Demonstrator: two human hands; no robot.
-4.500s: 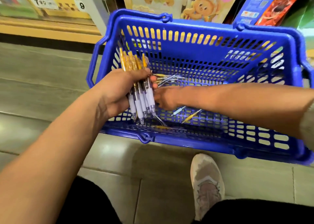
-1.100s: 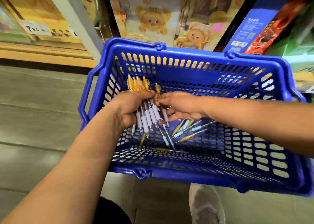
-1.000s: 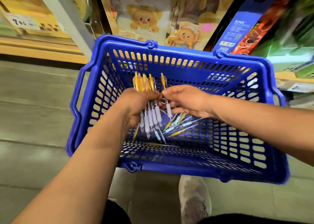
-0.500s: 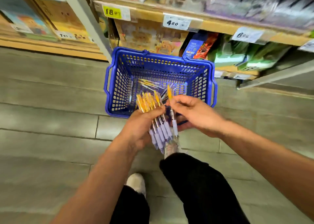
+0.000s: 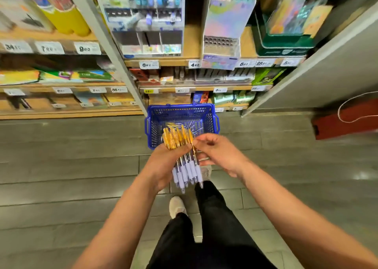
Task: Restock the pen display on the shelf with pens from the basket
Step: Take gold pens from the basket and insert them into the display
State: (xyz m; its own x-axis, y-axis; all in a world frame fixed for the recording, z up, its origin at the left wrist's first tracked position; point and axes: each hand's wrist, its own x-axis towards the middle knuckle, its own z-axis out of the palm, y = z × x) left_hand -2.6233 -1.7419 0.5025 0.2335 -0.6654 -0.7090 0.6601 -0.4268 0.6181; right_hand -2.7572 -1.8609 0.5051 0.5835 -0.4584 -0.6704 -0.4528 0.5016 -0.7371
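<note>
My left hand (image 5: 163, 166) grips a bunch of several pens (image 5: 182, 158) with amber barrels and pale lilac grips, tips pointing down toward me. Beside it, my right hand (image 5: 218, 154) pinches the rightmost pen of the bunch between thumb and forefinger. Below and beyond my hands the blue plastic basket (image 5: 152, 123) stands on the floor with a few loose pens (image 5: 194, 126) still inside. On the shelf above sits a holographic pen display box (image 5: 222, 44) with rows of round holes.
Wooden shelves with white price tags (image 5: 149, 64) hold notebooks, boxes and stationery. A grey upright post (image 5: 114, 50) divides the shelving. A red box (image 5: 345, 121) lies on the grey tile floor at right. My legs and shoe (image 5: 177, 206) are below.
I have stood up and the view has pulled back from the basket to take in the shelves. The pen bunch has risen out of the basket, both hands still on it.
</note>
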